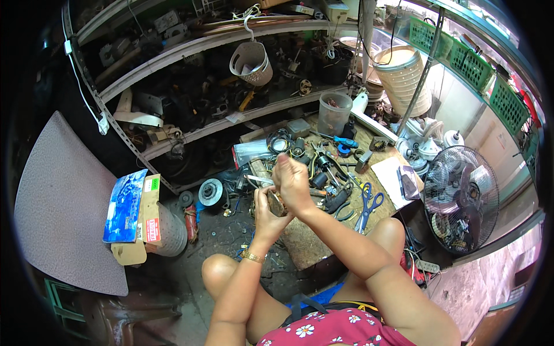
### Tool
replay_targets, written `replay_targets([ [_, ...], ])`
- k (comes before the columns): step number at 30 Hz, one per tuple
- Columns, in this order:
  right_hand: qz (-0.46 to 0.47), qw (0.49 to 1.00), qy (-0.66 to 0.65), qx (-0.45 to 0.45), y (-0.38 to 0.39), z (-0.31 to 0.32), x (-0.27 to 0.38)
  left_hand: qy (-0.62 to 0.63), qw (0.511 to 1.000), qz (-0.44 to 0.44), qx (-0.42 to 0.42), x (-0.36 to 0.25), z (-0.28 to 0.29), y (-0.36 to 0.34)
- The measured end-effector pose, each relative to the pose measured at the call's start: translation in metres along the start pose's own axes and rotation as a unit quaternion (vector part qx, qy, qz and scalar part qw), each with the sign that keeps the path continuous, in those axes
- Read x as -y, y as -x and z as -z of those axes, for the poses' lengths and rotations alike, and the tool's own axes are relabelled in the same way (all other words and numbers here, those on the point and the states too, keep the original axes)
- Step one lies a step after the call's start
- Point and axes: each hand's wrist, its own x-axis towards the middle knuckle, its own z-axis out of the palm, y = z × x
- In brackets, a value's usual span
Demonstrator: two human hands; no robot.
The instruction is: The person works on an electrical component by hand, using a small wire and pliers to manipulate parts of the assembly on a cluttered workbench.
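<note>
Apparently your left hand (267,219) cups a brown part (276,203), probably stiff, best edge-held; your right hand (292,183), fisted above, hides its contents.

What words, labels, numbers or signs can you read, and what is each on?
I'm not copying wording, only placing it:
Red-and-white label on the cardboard box: bold print.
Green label above it: small marks.
Blue-and-white sheet against the box: pale print, partly blurred.
Part in the left hand: none I can see.
Anything else: too small or blurred to read.
</note>
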Motion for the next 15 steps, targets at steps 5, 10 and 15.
replay_targets([
  [5, -0.018, 1.000, 0.009, 0.020, 0.006, -0.003, -0.003, -0.026, 1.000, -0.004, -0.017, 0.001, 0.003, 0.001],
  [10, -0.027, 0.997, -0.026, 0.069, 0.017, 0.000, -0.016, 0.043, 0.999, 0.018, -0.014, 0.012, -0.002, 0.001],
  [15, -0.162, 0.971, -0.123, 0.125, -0.020, 0.002, 0.022, 0.024, 1.000, 0.007, 0.009, 0.000, 0.006, -0.004],
])
